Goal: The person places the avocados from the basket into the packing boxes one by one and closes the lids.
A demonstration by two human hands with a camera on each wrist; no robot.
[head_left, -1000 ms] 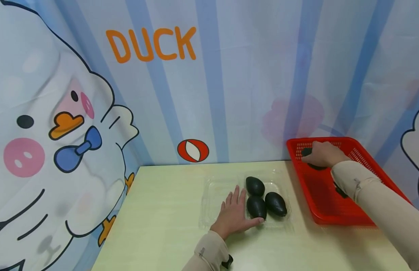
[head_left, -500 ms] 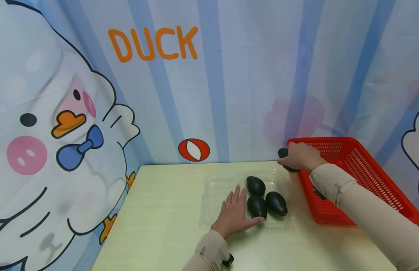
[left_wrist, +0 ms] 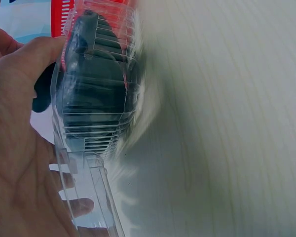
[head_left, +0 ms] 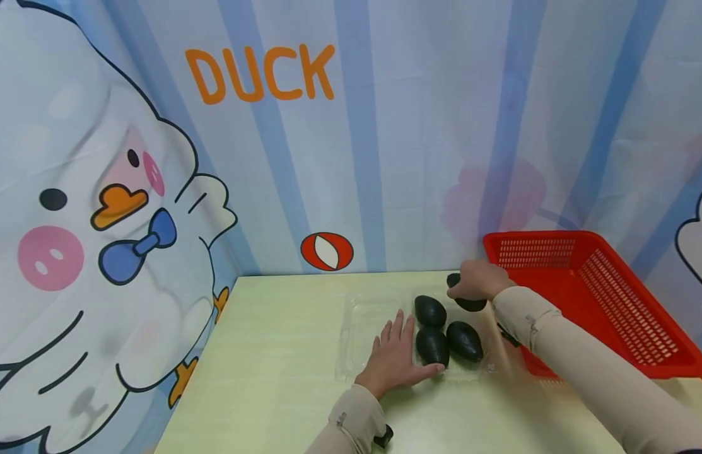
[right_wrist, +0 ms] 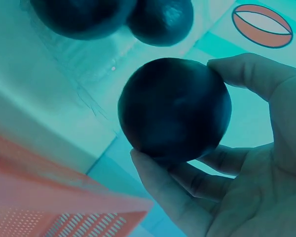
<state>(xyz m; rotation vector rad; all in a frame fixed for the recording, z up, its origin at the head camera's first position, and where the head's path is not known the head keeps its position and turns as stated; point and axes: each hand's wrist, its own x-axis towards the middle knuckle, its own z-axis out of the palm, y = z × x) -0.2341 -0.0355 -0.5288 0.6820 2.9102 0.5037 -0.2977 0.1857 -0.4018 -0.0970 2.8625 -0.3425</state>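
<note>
My right hand [head_left: 482, 280] grips a dark avocado [right_wrist: 175, 109] between thumb and fingers, over the back right corner of a clear plastic clamshell box [head_left: 356, 321]. Three more dark avocados, one at the back [head_left: 430, 311], one in front [head_left: 432, 347] and one to the right [head_left: 465, 342], sit together in the box's right half. My left hand [head_left: 391, 356] lies with straight, spread fingers across the box's middle, its thumb along the near edge by the front avocado. In the left wrist view the left thumb [left_wrist: 42, 52] rests at the rim, and the avocados show through the ribbed plastic wall.
A red perforated basket [head_left: 597, 302] stands to the right of the box, its left wall close to the right forearm. The pale wooden table [head_left: 271, 353] stretches left of the box. A printed curtain [head_left: 407, 139] hangs right behind the table's back edge.
My right hand has carried the avocado leftward out of the red basket, past its rim, to the box's back right corner. The left hand has stayed in place on the box.
</note>
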